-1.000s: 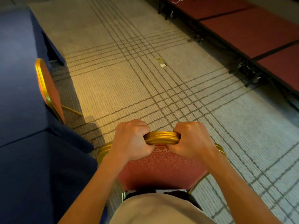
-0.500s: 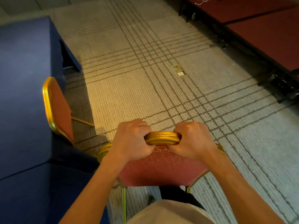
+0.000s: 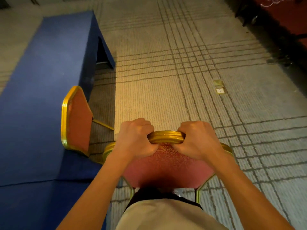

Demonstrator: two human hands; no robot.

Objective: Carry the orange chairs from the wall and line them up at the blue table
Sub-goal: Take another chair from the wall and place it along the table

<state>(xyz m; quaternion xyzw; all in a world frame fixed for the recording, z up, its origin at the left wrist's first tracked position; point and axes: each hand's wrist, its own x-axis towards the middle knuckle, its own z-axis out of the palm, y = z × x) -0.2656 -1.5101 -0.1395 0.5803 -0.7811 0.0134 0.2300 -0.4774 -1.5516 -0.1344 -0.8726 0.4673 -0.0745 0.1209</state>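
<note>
Here, a pale carpet (image 3: 166, 80) crossed by dark grid lines fills the floor ahead of both grips and out to their right. A long blue surface (image 3: 41, 97), draped in cloth, runs along the left of the grips and stretches away from them. Far beyond the right grip, in the top right corner, is the blurred edge of a dark red platform (image 3: 290, 22).

Directly under the grips is an orange chair (image 3: 166, 166) with a gold frame, seen from above and behind. Its patterned backrest slopes down from the grips toward the person's pale shirt (image 3: 166, 216). Whether its legs touch the carpet cannot be told.

A second orange chair (image 3: 79, 123) stands just left of the left grip, pushed against the blue cloth, its seat out of sight.

The left grip (image 3: 134, 138) is curled tight around the gold top rail (image 3: 166, 137). The right grip (image 3: 197, 140) clasps the same rail close beside it, with a short stretch of bare rail showing between them.

Beyond the right grip, a small brass floor plate (image 3: 219, 87) is set in the carpet.
</note>
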